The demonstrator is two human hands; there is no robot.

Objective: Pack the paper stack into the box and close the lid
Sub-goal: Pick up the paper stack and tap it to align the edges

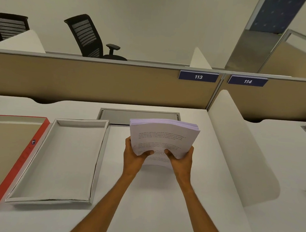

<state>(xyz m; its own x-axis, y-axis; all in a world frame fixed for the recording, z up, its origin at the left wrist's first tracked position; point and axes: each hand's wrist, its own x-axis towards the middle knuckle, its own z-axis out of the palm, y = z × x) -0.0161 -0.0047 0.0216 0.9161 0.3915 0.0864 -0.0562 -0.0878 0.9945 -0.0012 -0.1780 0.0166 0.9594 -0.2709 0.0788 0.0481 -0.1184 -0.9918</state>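
The paper stack [162,134] is being held up off the desk [152,205], to the right of the open box [60,156], with its far end sagging away from the person and printed text facing up. Both hands are gripping its near end: the left hand [134,155] is pinching the left corner, thumb pressing on top and fingers wrapping underneath, and the right hand [181,158] is doing likewise at the right corner. The box is sitting empty, and its red-edged lid [23,154] is lying upturned just beside it on the left.
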